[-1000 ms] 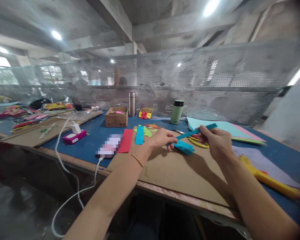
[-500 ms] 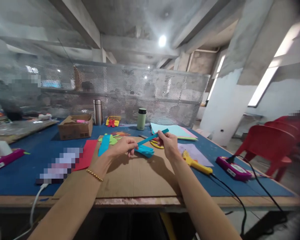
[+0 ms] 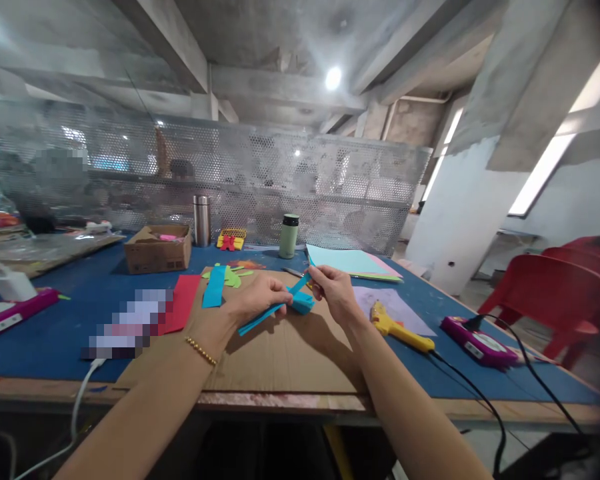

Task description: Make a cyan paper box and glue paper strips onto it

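- Concrete beams and a perforated metal partition (image 3: pixel 260 173) stand behind the blue table (image 3: pixel 410 380) I am viewing through the head camera.
- My left hand (image 3: pixel 265 297) is closed around the middle of a blue paper strip (image 3: pixel 300 285); my right hand (image 3: pixel 333 287) pinches its far end. My hands are near each other but apart, probably so that the span between them stays straight.
- That strip is above the cardboard sheet (image 3: pixel 290 363) at the table's near edge, which I judge is laid there to protect the tabletop.
- Just behind my fingertips is a folded blue paper piece (image 3: pixel 304 305), partly hidden, so I cannot tell whether it touches the strip.
- Toward the right edge, a yellow glue gun (image 3: pixel 403 333) lies partly on lavender paper (image 3: pixel 407 307), presumably within my right hand's reach, near a purple power strip (image 3: pixel 477 341).
- Nearer the far edge, a green tumbler (image 3: pixel 289 239) stands upright, likely out of the way.
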`<state>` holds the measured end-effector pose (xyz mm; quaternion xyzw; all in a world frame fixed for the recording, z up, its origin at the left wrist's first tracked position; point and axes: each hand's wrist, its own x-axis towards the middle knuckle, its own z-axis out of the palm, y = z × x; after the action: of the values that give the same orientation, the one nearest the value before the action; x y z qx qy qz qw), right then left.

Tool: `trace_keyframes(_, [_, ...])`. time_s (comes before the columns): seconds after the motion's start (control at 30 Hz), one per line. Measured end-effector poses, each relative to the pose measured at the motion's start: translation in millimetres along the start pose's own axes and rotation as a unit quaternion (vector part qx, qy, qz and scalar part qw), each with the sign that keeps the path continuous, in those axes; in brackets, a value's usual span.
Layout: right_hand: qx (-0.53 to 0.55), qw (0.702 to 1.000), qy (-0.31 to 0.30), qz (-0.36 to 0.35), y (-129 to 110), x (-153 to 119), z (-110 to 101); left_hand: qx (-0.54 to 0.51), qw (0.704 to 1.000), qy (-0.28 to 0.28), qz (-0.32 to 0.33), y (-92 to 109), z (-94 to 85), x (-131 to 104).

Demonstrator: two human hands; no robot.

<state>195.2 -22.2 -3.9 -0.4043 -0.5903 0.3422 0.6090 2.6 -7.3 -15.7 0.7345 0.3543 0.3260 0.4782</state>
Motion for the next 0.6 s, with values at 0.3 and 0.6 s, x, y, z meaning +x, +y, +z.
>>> trace_keyframes(0.3, [-0.036,0.999,-0.032,0.013,2,-6,11,-0.107,0.993,-0.056,-0.006,2,8.4,1])
trace_keyframes(0.6, [-0.12,0.993,-0.01,0.014,2,-9,13,-0.066,0.998,-0.019,0.001,4,13.1,0])
